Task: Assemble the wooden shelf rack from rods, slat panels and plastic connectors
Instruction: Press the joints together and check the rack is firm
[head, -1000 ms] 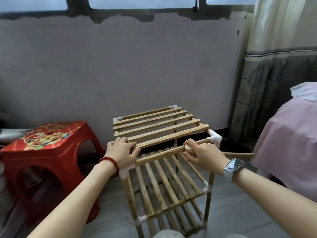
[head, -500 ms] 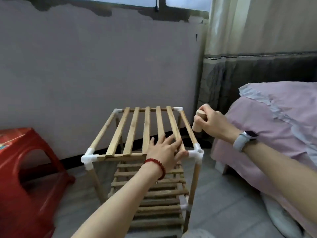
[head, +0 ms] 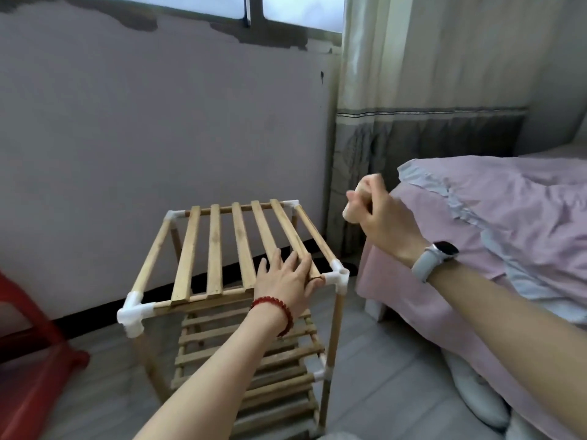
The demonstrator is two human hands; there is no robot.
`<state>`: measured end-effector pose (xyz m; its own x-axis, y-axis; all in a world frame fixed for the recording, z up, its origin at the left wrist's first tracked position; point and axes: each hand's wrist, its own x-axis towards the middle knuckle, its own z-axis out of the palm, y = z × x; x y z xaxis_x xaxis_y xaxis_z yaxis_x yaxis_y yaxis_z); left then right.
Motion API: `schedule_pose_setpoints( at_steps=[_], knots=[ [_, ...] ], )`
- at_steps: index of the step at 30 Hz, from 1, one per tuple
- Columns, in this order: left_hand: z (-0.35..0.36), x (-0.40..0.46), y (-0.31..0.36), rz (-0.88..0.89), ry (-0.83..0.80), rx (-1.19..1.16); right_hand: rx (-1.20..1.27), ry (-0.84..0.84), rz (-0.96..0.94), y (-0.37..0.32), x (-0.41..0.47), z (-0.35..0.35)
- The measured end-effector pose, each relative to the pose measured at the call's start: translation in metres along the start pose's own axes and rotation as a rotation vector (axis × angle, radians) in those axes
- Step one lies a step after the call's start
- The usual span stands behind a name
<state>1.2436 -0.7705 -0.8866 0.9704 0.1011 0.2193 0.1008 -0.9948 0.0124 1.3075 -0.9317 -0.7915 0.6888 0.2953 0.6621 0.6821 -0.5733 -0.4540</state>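
While left hand (head: 287, 285) lies flat, fingers straight, on rack (head: 235, 249) near edge, right hand (head: 378, 217) grips rod (head: 351, 214) beside bed (head: 508, 217).

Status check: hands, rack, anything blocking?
Left hand flat on rack top slats. Right hand raised, grips rod. Bed close right.

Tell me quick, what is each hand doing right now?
Left hand: open, fingers flat on the top slats of the rack.
Right hand: closed in a grip round a short wooden rod, raised beside the rack.
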Motion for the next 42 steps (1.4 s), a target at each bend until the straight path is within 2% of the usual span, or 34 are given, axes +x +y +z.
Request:
schedule_pose_setpoints(
  at_steps=[1, 2, 3, 5, 6, 7, 10, 12, 15, 18, 20, 23, 27, 31, 33, 36, 39, 42],
  knots=[
    [0.000, 0.000, 0.000, 0.002, 0.008, 0.000, 0.083, 0.147, 0.001, -0.002, -0.003, 0.001],
    [0.000, 0.000, -0.001, 0.003, 0.010, -0.001, 0.059, 0.182, 0.016, 0.000, -0.013, 0.010],
    [-0.001, 0.000, -0.001, 0.003, 0.006, -0.004, -0.056, 0.050, 0.037, 0.002, -0.029, 0.022],
    [-0.003, -0.002, -0.002, 0.027, -0.015, 0.005, -0.279, -0.336, 0.064, 0.009, -0.055, 0.039],
    [-0.007, -0.004, -0.004, 0.050, -0.027, 0.008, -0.270, -0.386, 0.062, 0.010, -0.056, 0.038],
    [-0.011, -0.005, -0.007, 0.073, -0.028, -0.003, -0.197, -0.363, 0.048, 0.008, -0.049, 0.033],
    [-0.027, -0.017, -0.030, 0.095, 0.046, -0.090, 0.138, -0.307, 0.017, -0.012, -0.036, 0.028],
    [-0.034, -0.029, -0.058, 0.043, 0.119, -0.155, 0.318, -0.377, 0.060, -0.024, -0.039, 0.040],
    [-0.042, -0.050, -0.115, -0.140, 0.191, -0.193, 0.400, -0.483, 0.100, -0.040, -0.055, 0.072],
    [-0.043, -0.075, -0.166, -0.376, 0.126, -0.166, 0.402, -0.537, 0.056, -0.058, -0.065, 0.099],
    [-0.037, -0.090, -0.182, -0.396, 0.091, -0.230, 0.369, -0.521, -0.003, -0.065, -0.069, 0.111],
    [-0.030, -0.105, -0.185, -0.286, 0.138, -0.274, 0.330, -0.449, -0.074, -0.066, -0.071, 0.120],
    [-0.033, -0.112, -0.186, -0.099, 0.161, -0.038, 0.336, -0.457, -0.107, -0.055, -0.068, 0.122],
    [-0.041, -0.112, -0.158, 0.059, 0.126, 0.031, 0.272, -0.433, -0.047, -0.031, -0.052, 0.118],
    [-0.041, -0.109, -0.136, 0.125, 0.020, 0.005, 0.201, -0.407, 0.019, -0.019, -0.037, 0.119],
    [-0.035, -0.097, -0.105, 0.196, -0.041, -0.103, 0.124, -0.411, 0.106, -0.005, -0.021, 0.119],
    [-0.024, -0.081, -0.078, 0.223, -0.006, -0.168, 0.149, -0.318, 0.134, 0.001, -0.018, 0.107],
    [-0.015, -0.057, -0.048, 0.170, 0.089, -0.248, 0.236, -0.251, 0.122, 0.006, -0.016, 0.081]
  ],
)
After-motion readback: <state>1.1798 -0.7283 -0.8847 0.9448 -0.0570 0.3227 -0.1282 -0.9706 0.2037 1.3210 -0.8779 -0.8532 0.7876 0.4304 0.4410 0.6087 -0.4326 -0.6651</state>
